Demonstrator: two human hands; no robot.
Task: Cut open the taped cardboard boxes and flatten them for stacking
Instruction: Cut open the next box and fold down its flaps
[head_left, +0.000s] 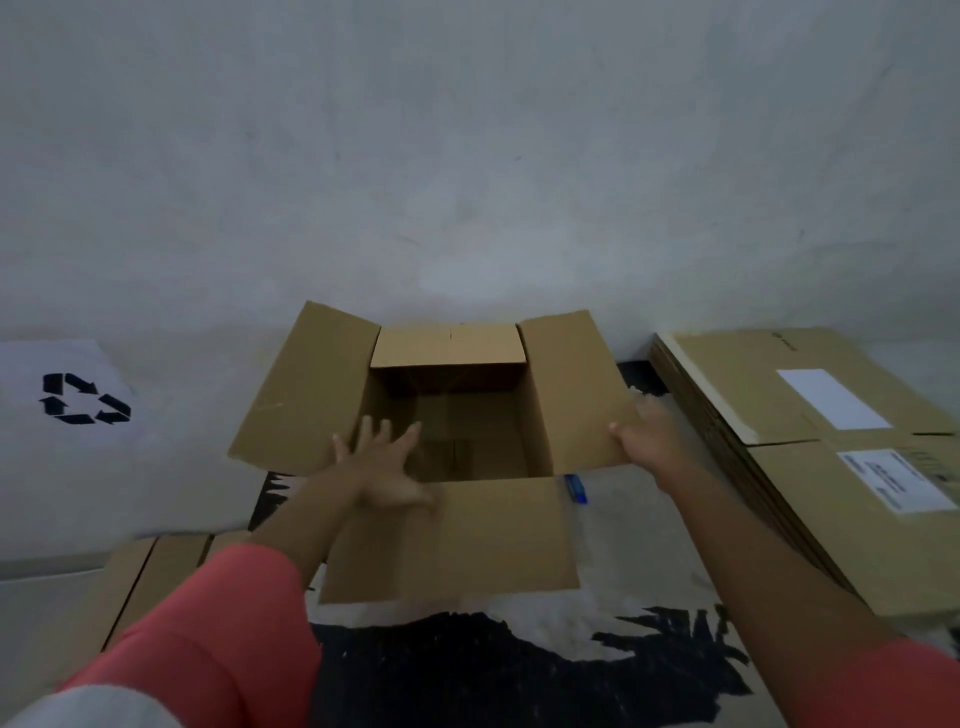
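Open box (467, 415), long axis pointing away, is flanked by the spread left hand (387, 467) and the right hand (649, 436) laid on the right flap (576, 384), grip indiscernible.

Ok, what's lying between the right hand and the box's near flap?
A small blue tool, maybe the cutter, lies on the rug by that flap's corner; head view.

A white container (156, 467) bearing a recycling symbol stands left of a black-and-white rug (519, 670).

Left hand (387, 470) spread over the open box (467, 540), right hand (647, 441) seemingly touching its side flap (571, 384)
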